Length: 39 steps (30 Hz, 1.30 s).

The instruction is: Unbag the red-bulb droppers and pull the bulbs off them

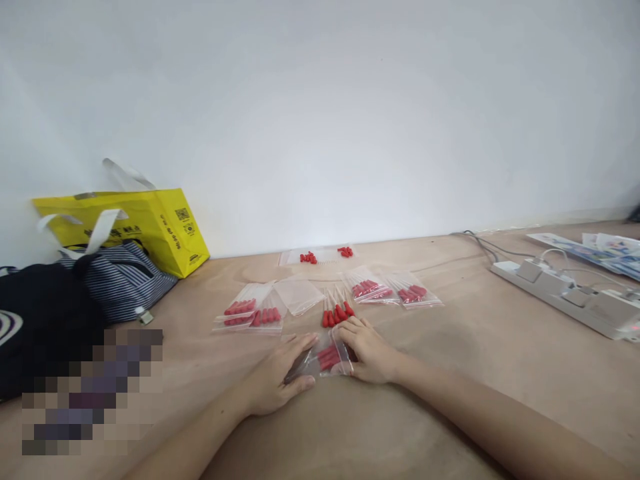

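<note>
A small clear zip bag (327,360) with red-bulbed droppers inside lies on the table in front of me. My left hand (280,373) holds its left end, thumb below and fingers above. On the right end, my right hand (365,350) grips the bag near its opening. Just beyond my fingers lie several loose droppers (335,313), red bulbs toward me and thin pale stems pointing away. Filled bags rest to the left (250,312) and to the right (390,290). Between them is a flat zip bag (299,295) with no red bulbs visible in it.
Against the wall, another clear bag (325,256) carries two small clusters of red bulbs. A yellow bag (175,233), a striped pouch (135,280) and a black bag (45,320) stand at left. On the right are a white power strip (565,300) with cables and printed sheets (595,253).
</note>
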Available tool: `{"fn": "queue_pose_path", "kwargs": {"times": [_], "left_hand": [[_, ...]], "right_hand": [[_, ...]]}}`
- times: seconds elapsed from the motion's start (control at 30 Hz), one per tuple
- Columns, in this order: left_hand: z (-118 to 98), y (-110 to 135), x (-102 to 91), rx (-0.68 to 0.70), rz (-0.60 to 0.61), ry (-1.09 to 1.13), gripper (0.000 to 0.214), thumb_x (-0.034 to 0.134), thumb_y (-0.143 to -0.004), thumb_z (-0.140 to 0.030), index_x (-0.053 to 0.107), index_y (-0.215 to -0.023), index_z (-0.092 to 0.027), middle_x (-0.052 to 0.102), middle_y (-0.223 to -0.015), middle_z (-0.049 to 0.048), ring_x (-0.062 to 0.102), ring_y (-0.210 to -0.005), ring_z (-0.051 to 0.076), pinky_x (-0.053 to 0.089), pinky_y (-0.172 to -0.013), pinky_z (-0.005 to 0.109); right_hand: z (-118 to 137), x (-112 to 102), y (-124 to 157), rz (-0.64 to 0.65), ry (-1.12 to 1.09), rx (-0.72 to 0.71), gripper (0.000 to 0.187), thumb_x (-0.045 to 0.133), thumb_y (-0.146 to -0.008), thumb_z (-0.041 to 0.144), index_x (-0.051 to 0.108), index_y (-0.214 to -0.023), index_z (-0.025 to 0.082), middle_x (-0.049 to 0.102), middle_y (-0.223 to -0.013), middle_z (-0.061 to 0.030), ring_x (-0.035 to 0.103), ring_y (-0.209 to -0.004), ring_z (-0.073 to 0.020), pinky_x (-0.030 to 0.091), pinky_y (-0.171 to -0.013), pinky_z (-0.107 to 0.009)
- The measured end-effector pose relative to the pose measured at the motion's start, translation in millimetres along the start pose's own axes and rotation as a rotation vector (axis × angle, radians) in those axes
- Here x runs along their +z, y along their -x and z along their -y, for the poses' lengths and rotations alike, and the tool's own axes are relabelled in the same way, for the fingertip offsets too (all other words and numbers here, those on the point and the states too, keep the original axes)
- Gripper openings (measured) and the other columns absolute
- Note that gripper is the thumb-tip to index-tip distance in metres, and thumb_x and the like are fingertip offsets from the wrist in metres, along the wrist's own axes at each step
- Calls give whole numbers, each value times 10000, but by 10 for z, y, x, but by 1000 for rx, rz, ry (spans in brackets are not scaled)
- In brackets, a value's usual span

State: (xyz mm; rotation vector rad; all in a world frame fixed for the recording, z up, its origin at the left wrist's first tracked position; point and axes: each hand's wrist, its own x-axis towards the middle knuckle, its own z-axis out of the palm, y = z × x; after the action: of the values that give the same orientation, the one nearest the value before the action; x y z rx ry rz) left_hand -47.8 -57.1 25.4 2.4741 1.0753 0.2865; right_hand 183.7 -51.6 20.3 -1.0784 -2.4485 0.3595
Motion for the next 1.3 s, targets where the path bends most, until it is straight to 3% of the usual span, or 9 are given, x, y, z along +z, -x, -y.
{"fn": "queue_pose_path", "kwargs": {"times": [0.1,0.23,0.37,0.6,0.83,0.9,1.03,1.13,1.3], "left_hand": [[-13,-5,-9,13,-10,17,571,442,-808,-420,261,-1318,-238,366,-1346,67,320,-1226,250,252,-1020,463],[-54,-5,-33,15,-6,28,566,455,-808,-386,257,-1318,-241,374,-1342,64,329,-1222,238,253,-1022,457],[-102,-4,-58,0,4,14,551,454,-808,-381,273,-1311,-245,375,-1340,63,343,-1215,232,271,-1016,444],[-45,6,-46,-10,-6,17,547,445,-806,-428,302,-1299,-241,378,-1335,66,333,-1218,249,288,-1006,443],[-10,15,-49,-17,-9,7,542,440,-806,-430,301,-1293,-239,369,-1341,62,329,-1221,247,288,-1008,438],[-21,13,-52,-10,-6,5,540,440,-808,-420,291,-1295,-242,365,-1343,60,330,-1220,240,290,-1007,432],[-41,15,-60,-9,-2,17,532,443,-809,-403,293,-1293,-243,365,-1344,58,330,-1219,236,283,-1010,432],[-29,21,-59,-14,-7,18,528,443,-809,-403,298,-1294,-253,367,-1344,51,322,-1226,236,271,-1017,433],[-12,13,-51,-8,2,-15,544,431,-811,-423,278,-1308,-264,347,-1359,53,303,-1241,238,259,-1021,451]], "right_hand": [[2,-25,9,32,-77,6,382,636,-677,415,534,-968,190,574,-912,-46,475,-863,-195,334,-800,-345],[-9,-46,20,64,-186,-131,343,592,-718,338,525,-1026,201,574,-972,-48,493,-880,-186,368,-781,-311],[-19,-60,46,54,-300,-169,218,537,-734,219,546,-947,174,584,-817,-22,521,-729,-141,401,-660,-237],[-124,-53,111,44,-543,1,293,491,-676,107,574,-945,188,540,-648,41,459,-530,-77,367,-511,-185],[-324,-106,63,-12,-1093,414,171,548,-651,217,513,-815,180,565,-621,40,546,-513,-86,417,-462,-189],[-323,-104,53,-13,-1168,450,216,599,-640,247,514,-825,177,578,-626,36,560,-529,-89,433,-482,-196],[-320,-185,49,-80,-1079,419,261,674,-620,337,533,-748,160,572,-607,31,513,-476,-64,405,-458,-189],[-408,-410,59,-169,-984,359,270,701,-600,343,538,-712,160,574,-616,23,497,-484,-67,394,-459,-197],[-625,-656,34,-569,-727,289,229,626,-685,379,538,-748,177,575,-682,-3,504,-553,-97,407,-504,-230]]}}
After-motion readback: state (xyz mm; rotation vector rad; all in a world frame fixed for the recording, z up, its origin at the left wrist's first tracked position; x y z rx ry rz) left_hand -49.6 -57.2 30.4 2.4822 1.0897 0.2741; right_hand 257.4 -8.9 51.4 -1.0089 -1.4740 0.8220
